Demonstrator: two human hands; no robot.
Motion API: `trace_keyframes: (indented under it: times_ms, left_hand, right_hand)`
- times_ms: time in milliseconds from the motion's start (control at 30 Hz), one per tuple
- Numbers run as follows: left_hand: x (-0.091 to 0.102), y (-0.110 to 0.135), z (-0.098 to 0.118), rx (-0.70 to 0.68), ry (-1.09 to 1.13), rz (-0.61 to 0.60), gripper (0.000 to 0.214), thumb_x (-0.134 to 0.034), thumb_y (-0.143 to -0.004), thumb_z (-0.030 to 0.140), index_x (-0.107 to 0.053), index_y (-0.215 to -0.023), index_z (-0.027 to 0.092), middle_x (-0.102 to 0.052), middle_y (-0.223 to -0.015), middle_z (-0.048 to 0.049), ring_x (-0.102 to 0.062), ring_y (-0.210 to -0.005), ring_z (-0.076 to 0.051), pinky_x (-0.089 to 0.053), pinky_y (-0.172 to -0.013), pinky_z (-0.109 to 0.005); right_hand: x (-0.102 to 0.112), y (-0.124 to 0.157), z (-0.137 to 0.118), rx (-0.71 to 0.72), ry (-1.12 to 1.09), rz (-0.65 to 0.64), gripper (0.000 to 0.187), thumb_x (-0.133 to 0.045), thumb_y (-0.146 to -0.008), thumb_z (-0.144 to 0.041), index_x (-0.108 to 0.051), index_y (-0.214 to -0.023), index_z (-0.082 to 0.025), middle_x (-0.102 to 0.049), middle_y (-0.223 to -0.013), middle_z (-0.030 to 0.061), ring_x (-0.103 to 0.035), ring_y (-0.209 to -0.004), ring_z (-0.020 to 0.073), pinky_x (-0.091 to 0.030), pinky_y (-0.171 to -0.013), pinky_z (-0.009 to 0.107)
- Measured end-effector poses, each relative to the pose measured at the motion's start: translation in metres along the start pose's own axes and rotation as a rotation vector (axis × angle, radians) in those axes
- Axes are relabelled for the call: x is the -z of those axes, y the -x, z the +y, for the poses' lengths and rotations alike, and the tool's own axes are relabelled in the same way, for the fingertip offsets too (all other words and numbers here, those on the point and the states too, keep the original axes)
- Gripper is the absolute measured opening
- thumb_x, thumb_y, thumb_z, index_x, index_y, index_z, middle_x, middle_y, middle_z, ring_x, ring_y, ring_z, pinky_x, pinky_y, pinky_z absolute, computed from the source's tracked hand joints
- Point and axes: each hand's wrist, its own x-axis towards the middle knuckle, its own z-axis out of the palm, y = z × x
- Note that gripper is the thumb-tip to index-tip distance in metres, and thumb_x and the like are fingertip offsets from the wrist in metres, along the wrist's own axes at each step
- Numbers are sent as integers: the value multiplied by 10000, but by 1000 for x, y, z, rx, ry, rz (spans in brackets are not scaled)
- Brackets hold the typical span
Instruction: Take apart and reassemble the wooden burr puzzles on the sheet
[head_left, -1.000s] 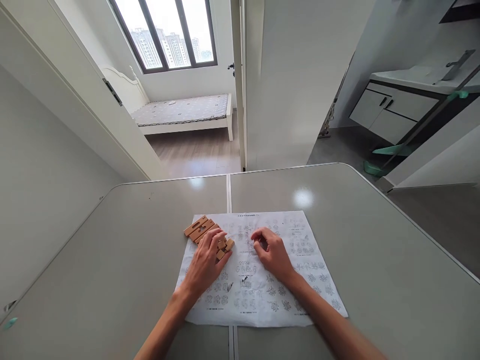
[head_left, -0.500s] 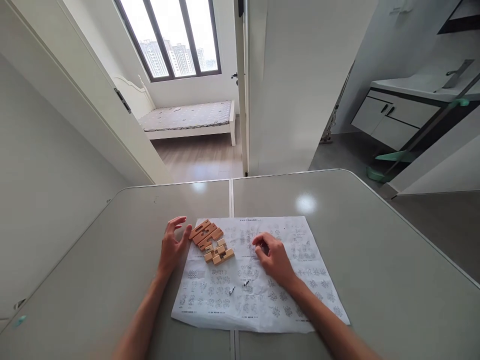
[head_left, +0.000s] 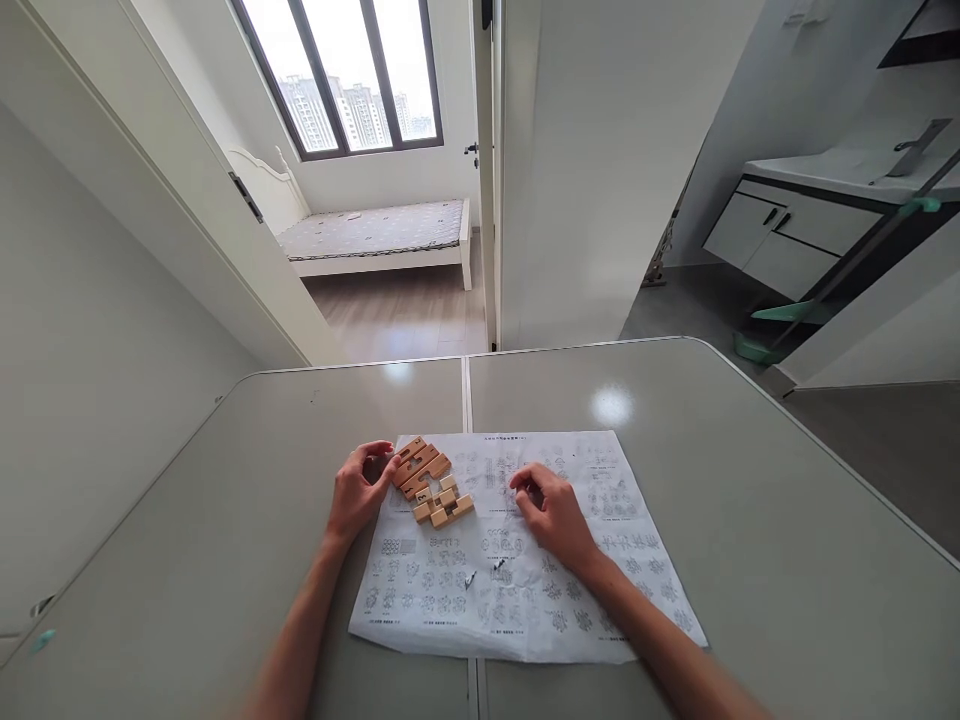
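Several wooden puzzle pieces lie grouped on the upper left of a printed paper sheet [head_left: 510,600]. The darker brown, notched puzzle bars [head_left: 418,468] lie side by side, some with black digits. Against them sit the lighter puzzle blocks [head_left: 444,502], clustered together. My left hand [head_left: 361,492] is at the left end of the brown bars, its thumb touching or nearly touching them, with a gap between thumb and fingers. My right hand [head_left: 553,515] rests on the sheet to the right, fingers loosely curled, thumb apart, nothing visible in it.
Two small dark-and-silver bits [head_left: 484,573] lie on the sheet between my forearms. A grey table [head_left: 750,520] with a centre seam supports everything. Beyond its far edge are a bed [head_left: 375,225], a doorway and, on the right, a sink cabinet [head_left: 787,220].
My left hand has shifted right, its thumb now at the brown bars. The sheet and pieces appear slightly further right in view. My right hand stays curled in nearly the same spot.
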Motion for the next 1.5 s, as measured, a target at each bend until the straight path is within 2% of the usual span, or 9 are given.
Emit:
trace_keyframes:
  times_ms: [233,333,533,667,767,833,967,1133,1500]
  left_hand:
    - [-5,3,4,-135,-83,-46,422,-667,-887,586,-666,-1134,243,-728,-1148,-92,-681,-1050,-287,-538,-997,-449]
    - [-10,6,4,-191,-150,-53,429,-684,-882,581,-660,-1159,255,-709,-1207,-93,-645,-1144,-316,-490,-1055,-495]
    - [-15,7,5,-195,-199,-60,398,-701,-878,568,-701,-1147,274,-665,-1308,-80,-582,-1245,-326,-449,-1100,-498]
    - [-6,-4,11,-126,-267,-141,421,-732,-814,622,-746,-1032,262,-696,-1254,-78,-587,-1222,-339,-487,-1057,-481]
    - [1,-20,22,-106,-422,-228,395,-794,-730,625,-785,-879,259,-715,-1254,-100,-539,-1286,-392,-481,-1026,-508]
    - [2,-30,29,-143,-513,-308,316,-832,-680,561,-776,-726,253,-730,-1240,-116,-508,-1318,-430,-464,-1016,-534]
    - [-1,-46,40,-199,-529,-356,237,-868,-576,410,-702,-537,245,-754,-1166,-123,-524,-1290,-450,-455,-1010,-540]
    - [-1,-53,44,-249,-530,-383,238,-859,-542,386,-670,-502,245,-761,-1153,-126,-559,-1232,-435,-458,-996,-542]
    - [5,-57,57,-281,-558,-445,231,-839,-590,402,-694,-508,242,-758,-1213,-121,-555,-1276,-432,-456,-1019,-535]
  right_hand:
    - [0,0,1,3,9,-10,137,-531,-888,-147,-650,-890,-215,-665,-843,27,-603,-739,197,-468,-673,312]
    - [1,0,-1,1,11,-10,141,-528,-884,-143,-648,-893,-216,-668,-845,25,-608,-743,196,-473,-680,310]
    - [2,0,-2,7,23,-4,133,-531,-882,-146,-645,-881,-215,-673,-836,26,-617,-748,197,-481,-684,310]
    - [2,0,-2,10,22,-5,136,-525,-892,-153,-647,-889,-213,-676,-844,28,-623,-748,193,-487,-694,308]
    - [1,0,-2,11,22,-10,133,-526,-899,-164,-649,-888,-214,-681,-843,30,-626,-754,196,-486,-699,308]
    - [1,0,-1,12,23,-12,130,-530,-895,-165,-649,-884,-215,-685,-840,31,-623,-748,197,-483,-688,306]
    - [1,-1,0,17,23,-12,135,-533,-882,-154,-653,-879,-215,-686,-835,32,-624,-748,200,-477,-673,302]
    - [-1,-2,0,24,20,-8,134,-533,-885,-151,-652,-874,-211,-679,-830,32,-621,-742,196,-476,-685,306]
    - [-1,-2,-3,20,1,-10,132,-531,-893,-148,-644,-871,-211,-667,-827,31,-611,-732,196,-481,-679,306]
